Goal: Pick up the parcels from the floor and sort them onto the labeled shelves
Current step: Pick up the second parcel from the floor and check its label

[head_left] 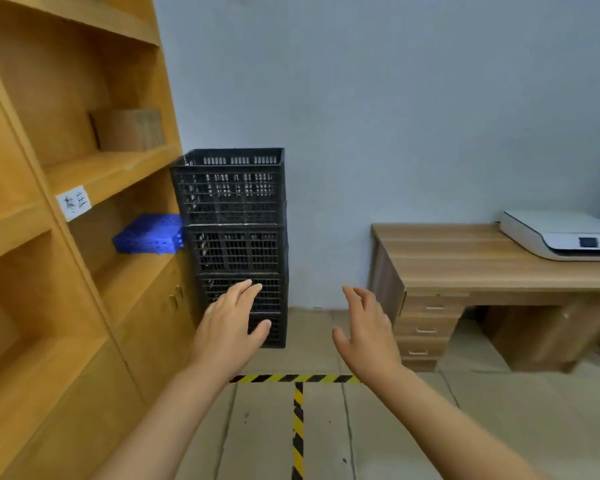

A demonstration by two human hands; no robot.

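**Both hands empty in front of the shelves**

The left hand (231,327) and the right hand (366,332) are held out side by side in mid-air, apart from each other, palms turned inward and fingers spread loosely. Neither one grips anything.

Along the left side stands a yellow wooden shelf unit (84,188). On one of its boards, near the right end, sits a brown cardboard parcel (129,129). The board below it carries a blue perforated plastic piece (149,233), also at the right end and reaching to the front edge. A white paper label (73,202) with handwritten characters is stuck on the front edge of the board between them; the writing is too blurred to read. No parcel shows on the visible stretch of floor (329,434).

Just beside the shelf unit's right side, against the pale wall (395,98), rises a stack of black plastic crates (236,237). The left hand's fingertips overlap the lower crates in this view; whether they touch cannot be told.

Yellow-and-black hazard tape (297,379) forms a T on the floor beneath the forearms. At the right stands a wooden desk (465,258) with drawers on its left side, and a white flat machine (565,233) lies at the desk's far right corner.
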